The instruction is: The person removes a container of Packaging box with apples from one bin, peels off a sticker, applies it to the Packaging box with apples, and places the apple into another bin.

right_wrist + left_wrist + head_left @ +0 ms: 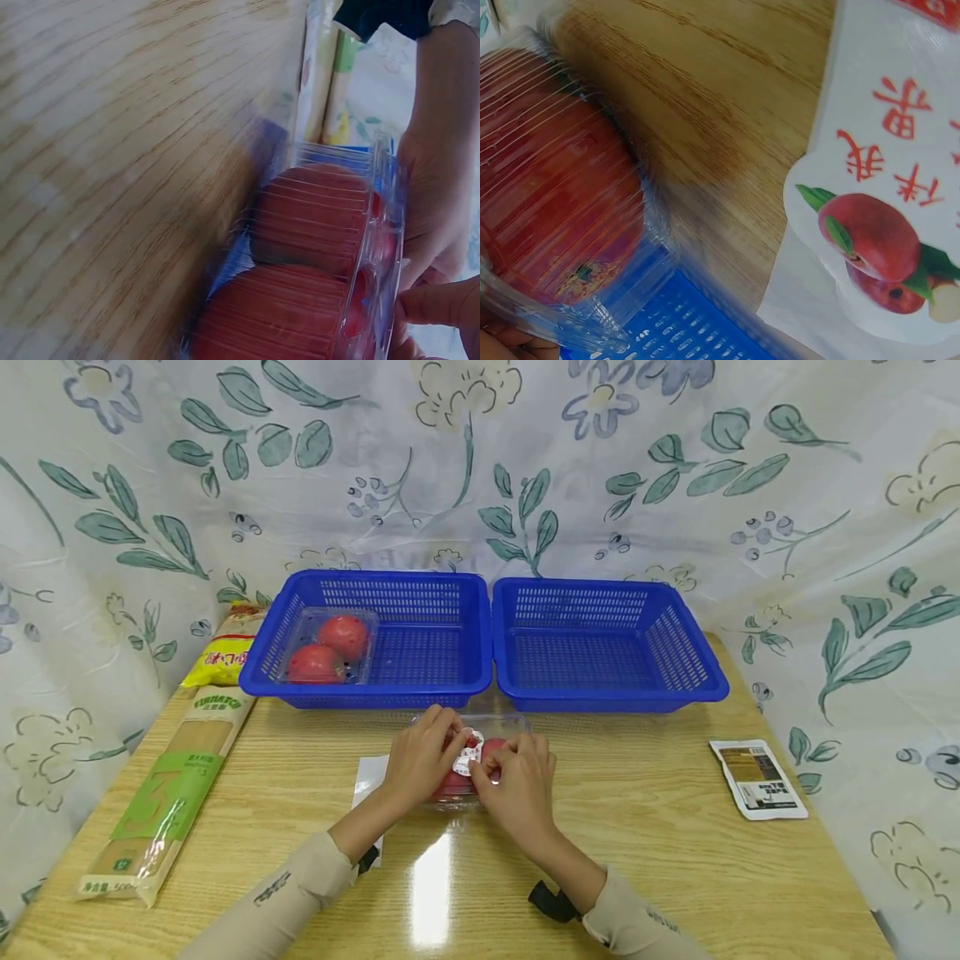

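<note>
A clear plastic box (510, 723) of red round fruits (562, 187) sits on the table, close in front of the baskets. Over its lid is a small white sticker (468, 755) with red print. My left hand (426, 753) pinches the sticker's upper left edge with curled fingers. Across from it, my right hand (519, 783) pinches the right edge between thumb and fingers. Whether the sticker touches the lid is hard to tell. Under my left wrist lies a white sheet (817, 255) of stickers showing red fruit and red characters.
A blue basket (420, 687) at the back left holds another clear box (372, 647) of red fruits. Beside it stands a second blue basket (611, 697). Noodles (168, 789) and a yellow bag (222, 658) lie left; a white packet (759, 779) lies right.
</note>
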Available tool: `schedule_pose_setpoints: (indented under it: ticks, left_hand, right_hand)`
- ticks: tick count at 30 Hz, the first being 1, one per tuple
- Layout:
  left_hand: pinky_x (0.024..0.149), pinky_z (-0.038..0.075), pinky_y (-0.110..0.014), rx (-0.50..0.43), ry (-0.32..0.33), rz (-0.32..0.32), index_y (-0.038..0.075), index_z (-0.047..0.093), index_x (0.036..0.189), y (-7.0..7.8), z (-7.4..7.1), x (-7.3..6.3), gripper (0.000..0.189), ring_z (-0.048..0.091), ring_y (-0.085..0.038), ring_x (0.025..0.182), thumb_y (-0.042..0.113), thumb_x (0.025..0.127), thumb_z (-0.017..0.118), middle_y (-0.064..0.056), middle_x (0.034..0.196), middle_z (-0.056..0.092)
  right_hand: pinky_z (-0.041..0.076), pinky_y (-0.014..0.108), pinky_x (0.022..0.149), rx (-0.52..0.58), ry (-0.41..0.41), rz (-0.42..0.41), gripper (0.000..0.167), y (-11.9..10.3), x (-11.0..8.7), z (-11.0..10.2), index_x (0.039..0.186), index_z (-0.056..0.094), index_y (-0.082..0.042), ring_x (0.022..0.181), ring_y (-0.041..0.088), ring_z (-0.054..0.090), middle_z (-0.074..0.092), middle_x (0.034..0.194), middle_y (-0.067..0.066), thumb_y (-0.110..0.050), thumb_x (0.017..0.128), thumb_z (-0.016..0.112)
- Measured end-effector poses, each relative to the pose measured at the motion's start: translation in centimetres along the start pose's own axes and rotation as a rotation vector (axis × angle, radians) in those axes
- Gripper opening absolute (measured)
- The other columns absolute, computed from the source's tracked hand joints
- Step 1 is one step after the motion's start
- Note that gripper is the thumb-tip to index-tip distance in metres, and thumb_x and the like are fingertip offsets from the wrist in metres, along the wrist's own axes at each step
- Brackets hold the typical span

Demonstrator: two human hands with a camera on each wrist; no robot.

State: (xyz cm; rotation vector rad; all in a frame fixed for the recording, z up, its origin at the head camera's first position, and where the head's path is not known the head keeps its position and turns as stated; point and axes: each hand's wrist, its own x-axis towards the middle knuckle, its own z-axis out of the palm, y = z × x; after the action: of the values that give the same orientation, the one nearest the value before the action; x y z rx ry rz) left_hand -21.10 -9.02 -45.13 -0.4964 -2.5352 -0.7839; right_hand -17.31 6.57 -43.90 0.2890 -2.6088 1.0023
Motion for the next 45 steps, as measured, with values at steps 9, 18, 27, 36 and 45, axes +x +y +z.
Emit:
schedule_pose_setpoints:
  ticks: [9,18,27,36,45]
  left_hand:
    - [0.053,0.041,-0.028,-0.061,0.011,0.018,0.01,0.06,0.094,-0.9,-0.1,-0.2,0.013,0.049,-0.012,0.062,0.014,0.09,0.072,-0.001,0.08,0.053]
    - [0.063,0.041,-0.023,-0.159,-0.177,0.125,0.007,0.077,0.111,-2.1,-2.0,-0.9,0.023,0.045,-0.008,0.072,0.018,0.091,0.073,0.0,0.094,0.053]
    - [0.065,0.038,-0.022,-0.139,-0.431,0.131,0.004,0.058,0.137,-2.3,-3.5,-0.5,0.05,0.039,-0.008,0.076,0.025,0.093,0.071,0.0,0.102,0.042]
    - [0.062,0.038,-0.02,-0.102,-0.549,0.162,0.003,0.051,0.144,-1.7,-3.8,0.1,0.066,0.041,-0.008,0.073,0.041,0.093,0.068,0.001,0.103,0.042]
    - [0.07,0.036,-0.025,-0.2,-0.565,0.101,0.003,0.049,0.144,-2.2,-4.1,-0.1,0.055,0.035,-0.009,0.077,0.03,0.099,0.062,0.001,0.097,0.038]
  right_hand:
    - [0.031,0.045,0.087,-0.012,0.034,-0.081,0.021,0.8,-0.3,0.5,0.08,0.067,-0.011,0.101,0.031,0.043,0.056,0.096,0.011,-0.024,0.077,0.083]
    - [0.02,0.067,0.107,-0.078,-0.073,-0.225,0.035,2.3,0.0,0.4,0.122,0.073,-0.02,0.143,0.047,0.021,0.043,0.143,0.027,-0.031,0.089,0.072]
    - [0.01,0.072,0.111,-0.086,-0.215,-0.208,0.048,3.1,0.8,-0.2,0.134,0.065,-0.024,0.148,0.05,0.008,0.028,0.155,0.032,-0.045,0.09,0.065]
    - [0.006,0.074,0.111,-0.092,-0.247,-0.19,0.053,3.8,1.0,-0.4,0.137,0.061,-0.03,0.15,0.048,0.005,0.025,0.156,0.03,-0.05,0.088,0.06]
    - [0.007,0.074,0.11,-0.059,-0.193,-0.155,0.047,4.0,0.6,-0.3,0.132,0.066,-0.031,0.149,0.049,0.009,0.028,0.156,0.028,-0.048,0.088,0.062]
